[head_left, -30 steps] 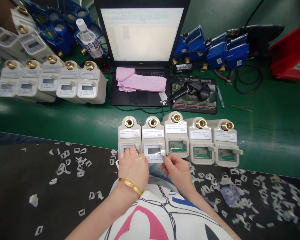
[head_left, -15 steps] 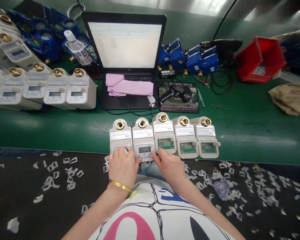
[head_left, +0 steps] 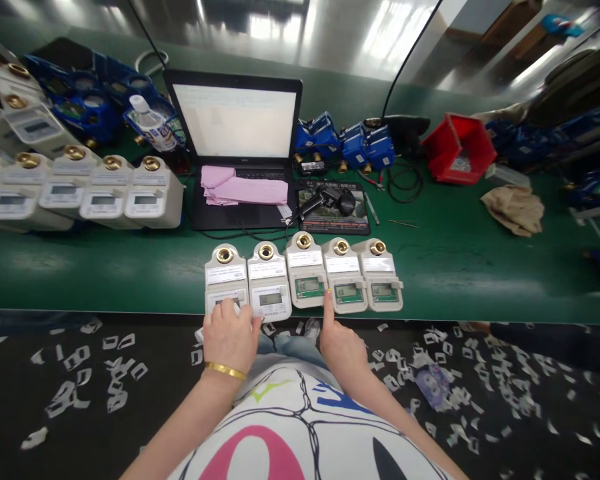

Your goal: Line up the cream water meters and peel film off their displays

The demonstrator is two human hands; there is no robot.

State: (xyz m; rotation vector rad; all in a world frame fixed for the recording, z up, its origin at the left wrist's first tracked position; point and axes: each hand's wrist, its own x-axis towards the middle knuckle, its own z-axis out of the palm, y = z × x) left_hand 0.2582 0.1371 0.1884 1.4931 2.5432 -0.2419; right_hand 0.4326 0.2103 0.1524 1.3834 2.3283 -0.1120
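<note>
Five beige meters with brass fittings stand in a row at the bench's front edge. My left hand is bent over the lower front of the leftmost meter, its fingers partly covering the display. Its thumb lies near the lower corner of the second meter. My right hand has its index finger stretched out at the gap between the third meter and the fourth meter. A tiny yellow spot shows at that fingertip; I cannot make out what it is. Beyond stands the fifth meter.
Behind the row are a laptop with pink papers and a black handheld scanner. More beige meters, a bottle and blue meters stand around. A red bin sits right. Paper scraps litter the floor.
My right hand has left the second meter and moved right, its index finger now extended between the third and fourth. My left hand stays on the leftmost meter. The camera view has shifted.
</note>
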